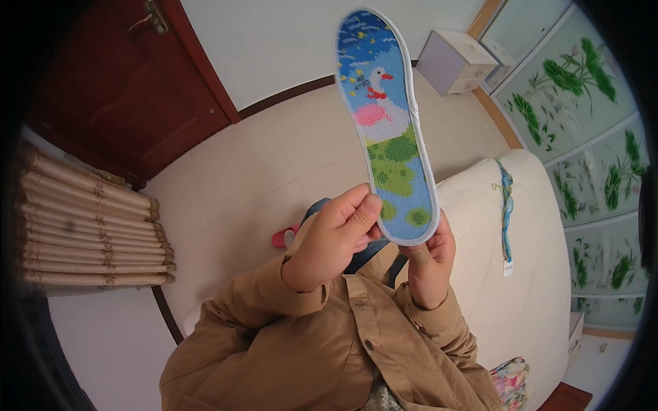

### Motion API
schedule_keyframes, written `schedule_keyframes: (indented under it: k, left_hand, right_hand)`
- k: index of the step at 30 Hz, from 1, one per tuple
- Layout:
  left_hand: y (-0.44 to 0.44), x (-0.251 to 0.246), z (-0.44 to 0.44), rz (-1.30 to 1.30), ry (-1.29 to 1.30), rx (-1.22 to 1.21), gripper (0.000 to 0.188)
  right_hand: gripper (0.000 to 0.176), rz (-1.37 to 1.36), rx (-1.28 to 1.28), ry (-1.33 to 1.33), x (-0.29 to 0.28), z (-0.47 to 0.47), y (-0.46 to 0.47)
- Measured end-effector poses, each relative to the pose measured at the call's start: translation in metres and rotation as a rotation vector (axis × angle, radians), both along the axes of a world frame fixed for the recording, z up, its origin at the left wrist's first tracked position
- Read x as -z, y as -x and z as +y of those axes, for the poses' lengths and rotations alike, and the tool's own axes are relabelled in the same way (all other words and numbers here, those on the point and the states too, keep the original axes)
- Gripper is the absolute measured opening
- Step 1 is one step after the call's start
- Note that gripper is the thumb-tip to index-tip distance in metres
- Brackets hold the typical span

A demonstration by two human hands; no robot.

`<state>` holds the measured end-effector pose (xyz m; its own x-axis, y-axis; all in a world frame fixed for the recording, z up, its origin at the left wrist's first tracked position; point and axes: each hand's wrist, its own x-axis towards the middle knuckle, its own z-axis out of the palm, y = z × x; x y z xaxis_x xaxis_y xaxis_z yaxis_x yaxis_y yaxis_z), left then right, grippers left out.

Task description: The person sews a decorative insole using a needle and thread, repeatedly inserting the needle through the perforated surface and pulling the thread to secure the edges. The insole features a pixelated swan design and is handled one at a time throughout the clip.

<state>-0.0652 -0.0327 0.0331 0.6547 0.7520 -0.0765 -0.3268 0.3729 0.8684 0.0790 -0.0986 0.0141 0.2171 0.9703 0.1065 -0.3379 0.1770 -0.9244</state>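
A cross-stitch shoe insole (388, 149) with white edging is held up in front of me. It shows a white goose, green lily pads and blue water. My left hand (336, 231) pinches its lower left edge, the thumb lying on the printed face. My right hand (432, 262) grips the lower right end from beneath, its fingers partly hidden behind the insole; a tan bandage or thimble wraps the thumb. To the right, a bundle of blue, green and yellow embroidery thread (506, 210) with a white tag lies on the cream bedspread (473, 293), touched by neither hand.
A floral cloth (511, 380) lies at the bed's lower edge. White drawers (457, 61) stand at the back, near sliding doors with green plant patterns (570, 77). On the left are a dark red door (118, 77) and a gathered curtain (97, 221). A pink slipper (281, 237) is on the tiled floor.
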Motion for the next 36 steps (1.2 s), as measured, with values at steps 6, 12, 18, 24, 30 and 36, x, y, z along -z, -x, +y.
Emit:
schedule_keyframes:
  k: [6, 12, 18, 24, 30, 36]
  left_hand:
    - [-0.004, 0.016, 0.002, -0.476, 0.462, 0.314, 0.014]
    - [-0.003, 0.033, 0.0, -0.615, 0.467, 0.402, 0.017]
    - [-0.005, 0.027, -0.002, -0.594, 0.44, 0.419, 0.022]
    - [-0.006, 0.029, -0.004, -0.608, 0.349, 0.41, 0.023]
    - [-0.005, 0.028, -0.004, -0.611, 0.323, 0.444, 0.022]
    - [-0.009, 0.025, -0.005, -0.66, 0.252, 0.416, 0.023]
  right_hand:
    - [0.009, -0.392, 0.127, -0.086, -0.013, -0.009, 0.003]
    - [0.025, -0.893, 0.239, -0.398, -0.034, -0.01, 0.003]
    - [0.038, -1.131, 0.238, -0.551, -0.047, -0.013, 0.003]
    - [0.041, -1.217, 0.257, -0.53, -0.054, -0.017, 0.004]
    - [0.04, -1.199, 0.245, -0.531, -0.056, -0.021, 0.003]
    - [0.038, -1.08, 0.266, -0.601, -0.049, -0.021, 0.003]
